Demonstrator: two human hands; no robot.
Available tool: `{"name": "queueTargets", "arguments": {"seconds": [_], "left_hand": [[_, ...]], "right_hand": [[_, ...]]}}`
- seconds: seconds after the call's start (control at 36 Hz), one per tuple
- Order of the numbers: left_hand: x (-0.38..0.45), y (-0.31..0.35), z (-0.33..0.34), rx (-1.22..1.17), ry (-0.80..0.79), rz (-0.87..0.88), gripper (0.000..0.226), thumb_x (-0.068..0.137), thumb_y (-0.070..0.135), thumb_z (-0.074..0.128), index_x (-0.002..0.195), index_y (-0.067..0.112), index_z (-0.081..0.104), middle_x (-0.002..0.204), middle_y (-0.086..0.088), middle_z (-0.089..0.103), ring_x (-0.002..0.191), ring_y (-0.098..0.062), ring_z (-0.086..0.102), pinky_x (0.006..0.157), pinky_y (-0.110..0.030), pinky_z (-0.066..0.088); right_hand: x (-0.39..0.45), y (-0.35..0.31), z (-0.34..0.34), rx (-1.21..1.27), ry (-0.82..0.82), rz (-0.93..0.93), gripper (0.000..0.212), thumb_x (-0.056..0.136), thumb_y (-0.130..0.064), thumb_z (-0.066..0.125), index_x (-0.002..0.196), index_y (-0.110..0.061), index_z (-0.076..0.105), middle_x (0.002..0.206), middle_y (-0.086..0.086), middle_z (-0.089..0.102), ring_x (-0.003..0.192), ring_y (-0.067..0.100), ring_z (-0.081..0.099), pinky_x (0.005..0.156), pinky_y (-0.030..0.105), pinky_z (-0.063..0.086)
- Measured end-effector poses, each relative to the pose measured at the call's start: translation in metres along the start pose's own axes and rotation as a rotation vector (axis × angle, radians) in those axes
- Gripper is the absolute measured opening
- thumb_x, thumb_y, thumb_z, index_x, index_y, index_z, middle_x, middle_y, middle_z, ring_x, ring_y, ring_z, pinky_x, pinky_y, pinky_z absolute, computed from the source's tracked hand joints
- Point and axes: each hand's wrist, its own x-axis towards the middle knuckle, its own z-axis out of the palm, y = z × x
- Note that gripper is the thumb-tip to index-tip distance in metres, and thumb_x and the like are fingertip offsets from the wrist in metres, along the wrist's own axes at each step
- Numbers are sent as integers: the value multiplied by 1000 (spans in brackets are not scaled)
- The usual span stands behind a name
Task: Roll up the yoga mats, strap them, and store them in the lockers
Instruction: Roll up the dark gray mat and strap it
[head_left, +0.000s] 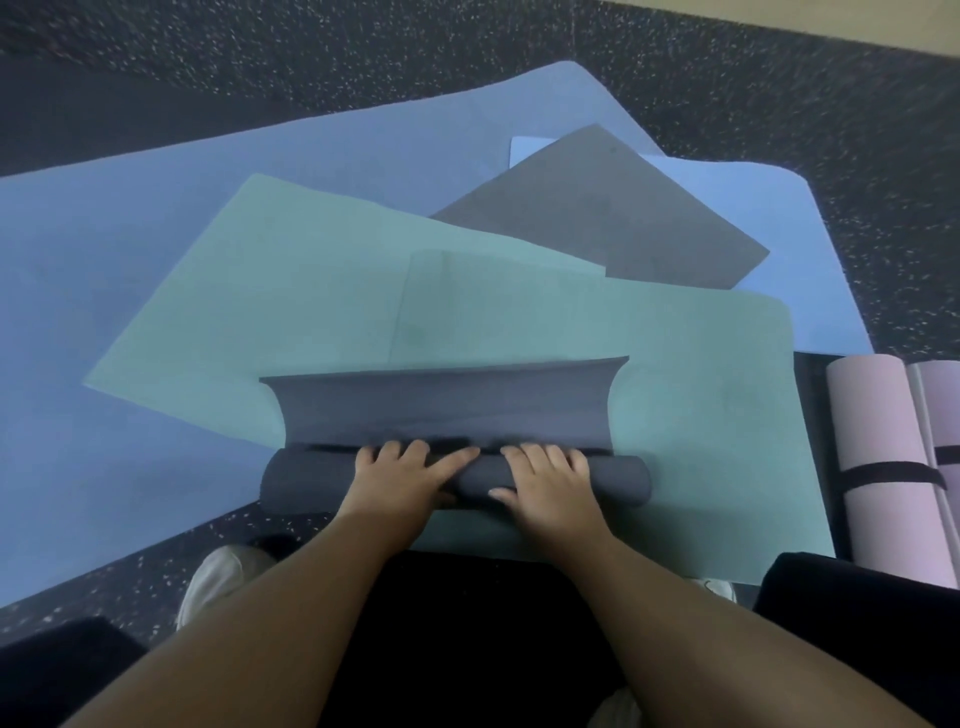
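Note:
A dark navy yoga mat (447, 405) lies in front of me, mostly rolled into a thick roll (306, 480), with a short flat tail stretching away. My left hand (410, 473) and my right hand (545, 478) press side by side on top of the roll, fingers spread over it and pointing forward. The roll sits on a teal mat (701, 415). Under that lie another teal mat (270, 270), a grey mat (608, 213) and blue mats (104, 260).
Two rolled mats, a pink one (878, 467) with a black strap (893, 475) and a lilac one (943, 410), lie at the right. Dark speckled floor (363, 47) surrounds the pile. A pale wall base runs along the top right. My shoe (218, 577) shows at lower left.

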Motion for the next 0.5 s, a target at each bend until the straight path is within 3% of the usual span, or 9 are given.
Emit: {"name": "queueTargets", "arguments": {"seconds": [0.08,0.17,0.22,0.28,0.31,0.36,0.47,0.5], "left_hand": [[2,2,-1,-61,-111,-52,61,98,57,32,147,53,-2,142,-2,37,129,-27,36,109,-48,25],[0,3,-1,-43,-123,-77,66,98,59,30,147,49,-13,152,-2,27,137,-25,28,114,-54,16],[-2,5,3,-12,-85,-87,72,98,56,33,146,43,-18,158,-1,18,143,-23,20,115,-57,10],[-2,7,4,-20,21,-53,89,89,52,58,153,33,-2,154,-4,34,141,-26,32,109,-64,24],[-2,6,5,-35,43,-46,96,78,49,73,152,27,16,145,-6,48,134,-28,45,101,-66,35],[-2,4,15,-29,137,-31,94,64,48,83,142,23,34,135,-8,58,125,-30,55,95,-64,42],[-7,3,22,48,199,40,70,84,52,49,145,25,29,146,-10,47,138,-30,32,109,-57,12],[-8,3,22,62,183,38,73,83,51,53,146,25,27,148,-10,44,139,-29,28,111,-55,7]], "right_hand": [[-1,-6,0,-23,-62,64,56,82,-54,38,108,-17,71,98,0,68,90,24,64,89,43,31],[0,-14,0,1,-173,170,58,82,-55,36,116,-23,70,103,-1,70,101,25,63,98,51,27],[3,-18,-5,16,-212,238,58,84,-55,36,125,-27,65,116,1,68,114,29,60,105,57,26],[7,-21,-8,32,-259,273,56,95,-54,37,147,-34,39,151,6,41,143,31,30,114,60,9],[9,-20,-7,29,-271,269,58,99,-53,34,153,-37,22,161,5,20,150,29,9,115,59,-3],[12,-21,-10,39,-299,296,59,101,-53,29,154,-41,6,164,3,-1,150,27,-11,114,56,-12],[26,-22,-14,41,-313,352,58,101,-55,21,154,-40,3,164,3,-5,149,28,-13,115,56,-12],[29,-22,-14,38,-325,371,58,101,-55,20,154,-38,2,164,3,-5,149,28,-13,115,56,-12]]}}
